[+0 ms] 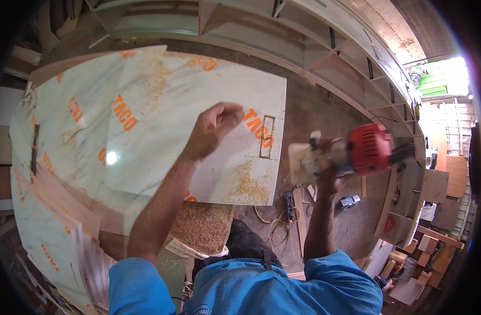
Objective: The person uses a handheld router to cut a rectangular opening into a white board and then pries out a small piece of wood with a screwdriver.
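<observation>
I'd keep my right hand [328,181] firmly gripping the router [369,149] held right of the board [193,89], its base level and clear of my curled left hand [217,126], whose grip I cannot tell, and brush sawdust [248,186] from the cut outline [267,137].

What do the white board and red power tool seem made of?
White board: probably wood, its marbled face glossy enough to reflect light; the cut groove shows brown. Power tool: likely hard plastic where red, given the vented casing; blur hides its finish.
</observation>
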### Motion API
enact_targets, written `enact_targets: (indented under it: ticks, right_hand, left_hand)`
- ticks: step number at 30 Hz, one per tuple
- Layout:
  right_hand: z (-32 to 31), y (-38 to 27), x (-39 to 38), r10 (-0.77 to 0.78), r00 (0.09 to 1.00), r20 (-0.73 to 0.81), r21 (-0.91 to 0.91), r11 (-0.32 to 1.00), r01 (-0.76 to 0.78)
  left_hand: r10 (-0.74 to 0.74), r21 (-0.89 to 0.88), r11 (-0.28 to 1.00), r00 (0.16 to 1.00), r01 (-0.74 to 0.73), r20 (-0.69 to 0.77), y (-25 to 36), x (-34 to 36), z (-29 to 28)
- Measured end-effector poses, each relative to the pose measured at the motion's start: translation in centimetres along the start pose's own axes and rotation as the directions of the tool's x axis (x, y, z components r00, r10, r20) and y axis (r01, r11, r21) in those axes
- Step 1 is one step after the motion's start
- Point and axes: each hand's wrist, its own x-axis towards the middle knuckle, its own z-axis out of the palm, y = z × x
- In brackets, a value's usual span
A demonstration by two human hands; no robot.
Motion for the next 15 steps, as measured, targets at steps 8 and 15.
enact_targets:
  ticks: [8,15]
  right_hand:
    - [1.9,-4.6,-11.8,0.367,0.888,0.278,-0.488,0.850,-0.199]
    - [3.3,-6.0,-16.8,0.339,0.803,0.490,-0.493,0.868,-0.065]
  left_hand:
    - [0.496,0.440,0.815,0.846,-0.377,-0.194,5.9,-13.1,12.2]
    - [0.565,0.661,0.685,0.796,-0.306,-0.218,7.4,-22.2,13.6]
